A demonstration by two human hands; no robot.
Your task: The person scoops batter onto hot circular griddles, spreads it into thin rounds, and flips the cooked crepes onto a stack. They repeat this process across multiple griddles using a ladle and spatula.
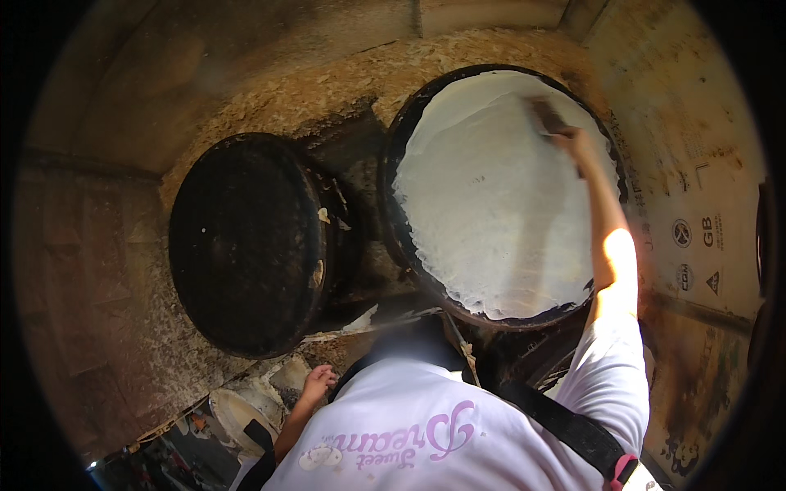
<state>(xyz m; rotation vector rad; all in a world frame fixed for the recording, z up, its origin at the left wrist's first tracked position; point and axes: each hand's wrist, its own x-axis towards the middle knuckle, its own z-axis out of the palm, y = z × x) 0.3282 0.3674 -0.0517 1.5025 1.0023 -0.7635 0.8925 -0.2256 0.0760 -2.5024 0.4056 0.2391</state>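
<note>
My right hand (574, 144) grips a blurred brown flat spreader (546, 115) over the far right part of a large round black griddle (402, 245). A thin pale layer of batter (485, 184) covers most of that griddle, with a ragged edge and a dark rim around it. A fold or thicker band shows in the batter towards the back. My left hand (318, 382) hangs low beside my body with its fingers loosely bent, and nothing shows in it. It is nearest to the front edge of a second round griddle (245, 245), black and bare.
Crumbs and flakes (307, 80) lie thick behind the griddles. Printed board panels (688, 202) stand close on the right, and a brown panel wall (73, 270) on the left. A pale round container (239, 417) stands at lower left. A thin stick (463, 350) leans near my waist.
</note>
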